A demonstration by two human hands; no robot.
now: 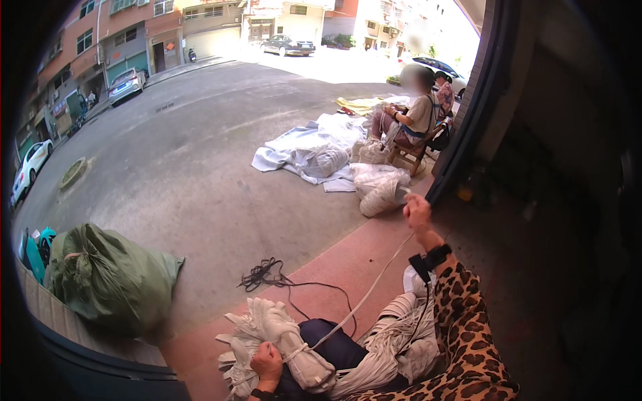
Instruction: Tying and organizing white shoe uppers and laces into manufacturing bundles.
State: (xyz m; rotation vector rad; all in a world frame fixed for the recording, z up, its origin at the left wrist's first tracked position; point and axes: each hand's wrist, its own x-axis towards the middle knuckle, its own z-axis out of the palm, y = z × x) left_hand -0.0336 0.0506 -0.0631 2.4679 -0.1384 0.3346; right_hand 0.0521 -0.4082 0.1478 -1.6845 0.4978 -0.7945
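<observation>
My left hand [267,363] is closed at the near side of a bundle of off-white fabric strips [281,331] lying on my lap. My right hand [417,210] is raised out to the right, its fingers closed round a thin off-white cord [373,284]. From that fist the cord runs down, slightly curved, to the bundle beside my left hand. Across my right thigh spreads a loose heap of long off-white strips [374,371]. Exactly what my left fingers grip is partly hidden; they press against the bundle.
A black cable [271,275] lies tangled on the ground ahead. To the left stands a bulging green sack [110,277]. Ahead right, a white sack [380,187] sits near pale cloths [301,157] and a seated person [418,113]. A dark door frame [461,113] borders the right.
</observation>
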